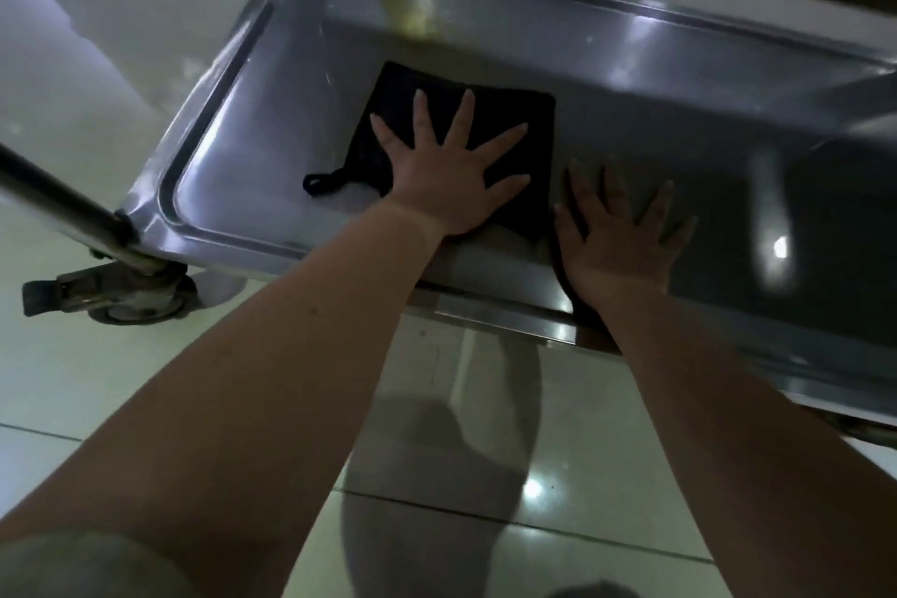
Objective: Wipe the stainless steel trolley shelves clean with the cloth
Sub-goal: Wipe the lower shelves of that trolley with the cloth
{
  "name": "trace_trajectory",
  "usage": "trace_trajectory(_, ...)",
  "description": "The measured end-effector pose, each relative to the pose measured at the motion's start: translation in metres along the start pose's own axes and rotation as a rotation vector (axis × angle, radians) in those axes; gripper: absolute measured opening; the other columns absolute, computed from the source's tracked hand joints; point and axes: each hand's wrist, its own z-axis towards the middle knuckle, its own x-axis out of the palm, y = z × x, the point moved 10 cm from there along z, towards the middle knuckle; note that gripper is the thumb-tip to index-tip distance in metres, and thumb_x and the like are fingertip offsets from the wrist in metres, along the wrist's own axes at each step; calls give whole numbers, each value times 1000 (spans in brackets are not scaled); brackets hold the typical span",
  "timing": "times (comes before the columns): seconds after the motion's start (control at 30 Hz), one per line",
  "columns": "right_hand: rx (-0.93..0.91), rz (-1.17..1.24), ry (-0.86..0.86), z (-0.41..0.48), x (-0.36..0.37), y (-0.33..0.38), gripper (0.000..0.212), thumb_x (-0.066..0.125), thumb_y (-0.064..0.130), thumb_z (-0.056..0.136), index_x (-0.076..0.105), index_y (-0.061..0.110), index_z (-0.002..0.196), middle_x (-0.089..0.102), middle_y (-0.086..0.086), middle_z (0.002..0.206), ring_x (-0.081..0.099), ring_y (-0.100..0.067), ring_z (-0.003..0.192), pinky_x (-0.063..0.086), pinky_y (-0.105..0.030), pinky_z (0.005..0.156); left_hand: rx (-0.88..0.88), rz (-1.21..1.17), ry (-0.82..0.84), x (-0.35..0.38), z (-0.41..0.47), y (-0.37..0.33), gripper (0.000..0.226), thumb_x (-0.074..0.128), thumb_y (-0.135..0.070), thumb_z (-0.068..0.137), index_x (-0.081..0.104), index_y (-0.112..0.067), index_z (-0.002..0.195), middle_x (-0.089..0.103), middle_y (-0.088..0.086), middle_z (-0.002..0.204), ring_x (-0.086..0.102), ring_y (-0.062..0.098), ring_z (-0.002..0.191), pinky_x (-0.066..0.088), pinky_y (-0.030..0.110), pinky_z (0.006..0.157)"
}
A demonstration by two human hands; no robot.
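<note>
A: Starting at the left, what is by the shelf's near-left corner?
B: A caster under the trolley leg.
A: And the cloth?
B: Black, flat toward the shelf's left end. The left hand presses on it, fingers straight and spread.
A: The right hand?
B: Just beside the cloth by the front edge, palm down on bare steel, fingers spread, holding nothing.
</note>
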Motion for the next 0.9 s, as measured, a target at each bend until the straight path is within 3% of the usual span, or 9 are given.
trace_trajectory(0.27, 40, 14, 9, 7, 0, -2, 53, 13, 65, 96, -1, 59, 147, -7, 18, 163, -16, -39, 147, -10, -67, 112, 1, -10, 59, -10, 54, -8, 68, 11, -84, 84, -7, -62, 145, -16, -5, 164, -21, 46, 144, -9, 80, 101)
trace_trajectory(0.6, 28, 20, 15, 5, 1, 2, 53, 13, 65, 96, -3, 60, 147, -10, 19, 162, -17, -40, 147, -11, -70, 110, 75, 0, 56, 25, -108, -3, 61, 4, -80, 83, -19, -65, 139, -22, -5, 162, -24, 43, 144, -8, 77, 105)
trace_trajectory(0.9, 18, 5, 22, 4, 0, 1, 53, 15, 63, 97, -2, 58, 148, -10, 19, 162, -17, -40, 147, -11, -70, 110, 20, -24, 76, -2, 29, -4, 67, 12, -84, 83, -9, -63, 144, -21, -5, 162, -25, 47, 142, -8, 82, 99)
